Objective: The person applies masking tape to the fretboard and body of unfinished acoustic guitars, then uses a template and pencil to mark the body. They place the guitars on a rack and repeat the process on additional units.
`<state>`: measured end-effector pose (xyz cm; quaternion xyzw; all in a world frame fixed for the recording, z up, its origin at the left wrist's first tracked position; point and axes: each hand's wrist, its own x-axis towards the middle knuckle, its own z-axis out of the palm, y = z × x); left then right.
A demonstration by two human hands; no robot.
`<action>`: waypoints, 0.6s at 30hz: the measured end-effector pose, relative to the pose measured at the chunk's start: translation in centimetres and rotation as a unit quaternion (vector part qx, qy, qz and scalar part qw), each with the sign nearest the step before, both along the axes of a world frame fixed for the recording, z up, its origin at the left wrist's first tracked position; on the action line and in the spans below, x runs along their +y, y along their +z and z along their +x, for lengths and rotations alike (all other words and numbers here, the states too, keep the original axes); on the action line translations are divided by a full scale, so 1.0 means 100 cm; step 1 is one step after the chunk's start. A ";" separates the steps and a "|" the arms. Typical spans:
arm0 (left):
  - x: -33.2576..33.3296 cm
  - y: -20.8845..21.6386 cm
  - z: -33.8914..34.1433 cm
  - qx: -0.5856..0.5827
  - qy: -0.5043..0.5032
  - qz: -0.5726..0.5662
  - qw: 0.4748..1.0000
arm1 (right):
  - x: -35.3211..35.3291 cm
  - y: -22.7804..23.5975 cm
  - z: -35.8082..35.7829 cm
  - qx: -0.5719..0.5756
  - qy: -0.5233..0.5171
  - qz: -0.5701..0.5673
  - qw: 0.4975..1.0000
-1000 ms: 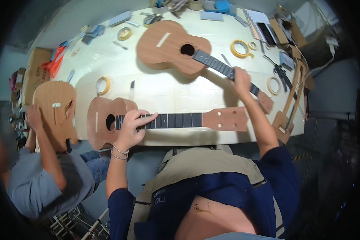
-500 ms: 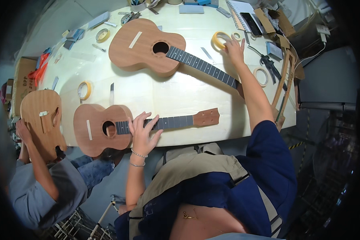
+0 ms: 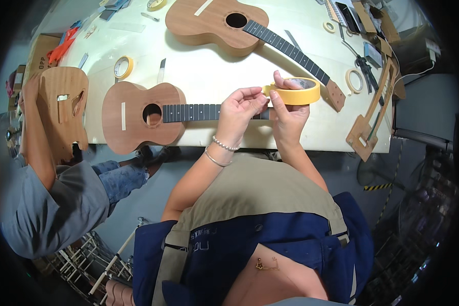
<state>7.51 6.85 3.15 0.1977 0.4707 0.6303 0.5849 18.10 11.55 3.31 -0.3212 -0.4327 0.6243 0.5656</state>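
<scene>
A roll of yellow masking tape (image 3: 297, 95) is in my right hand (image 3: 289, 116), the fingers wrapped round its ring. At the roll's left edge my left hand (image 3: 241, 109) is closed in a pinch on the tape's free end. Both hands are over the neck of the nearer ukulele (image 3: 137, 118), an unfinished brown one lying flat with its body to the left; they hide its headstock. Beyond them lies a second unfinished ukulele (image 3: 214, 25), its neck slanting down to the right.
At the left a co-worker's hand (image 3: 30, 87) holds a wooden guitar body (image 3: 62, 112) against the table edge. Another tape roll (image 3: 123, 67) and a blade (image 3: 161, 70) lie behind the near ukulele. A white tape roll (image 3: 354, 80), black clamp (image 3: 366, 71) and wooden frame (image 3: 362, 137) lie right.
My right hand has brought the yellow tape roll from the table's far right in close. My left hand has left the near ukulele's fretboard and now meets the tape. The view has shifted.
</scene>
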 end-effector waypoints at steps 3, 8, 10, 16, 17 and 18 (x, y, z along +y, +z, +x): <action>-0.006 -0.004 -0.002 -0.020 0.013 -0.049 0.999 | -0.011 -0.013 0.004 0.096 0.057 -0.082 0.990; -0.021 -0.023 -0.006 -0.098 0.057 -0.066 0.991 | -0.022 -0.020 0.004 0.199 0.074 -0.194 0.958; -0.024 -0.028 -0.004 -0.112 0.083 -0.069 0.988 | -0.021 -0.024 0.002 0.206 0.074 -0.193 0.956; -0.018 -0.036 0.010 0.065 0.115 -0.077 0.988 | -0.024 -0.037 -0.004 0.149 0.077 -0.111 0.980; -0.019 -0.039 0.009 0.096 0.119 -0.078 0.985 | -0.025 -0.038 -0.006 0.141 0.082 -0.121 0.979; -0.020 -0.039 0.009 0.083 0.139 -0.071 0.984 | -0.027 -0.039 -0.006 0.132 0.088 -0.132 0.979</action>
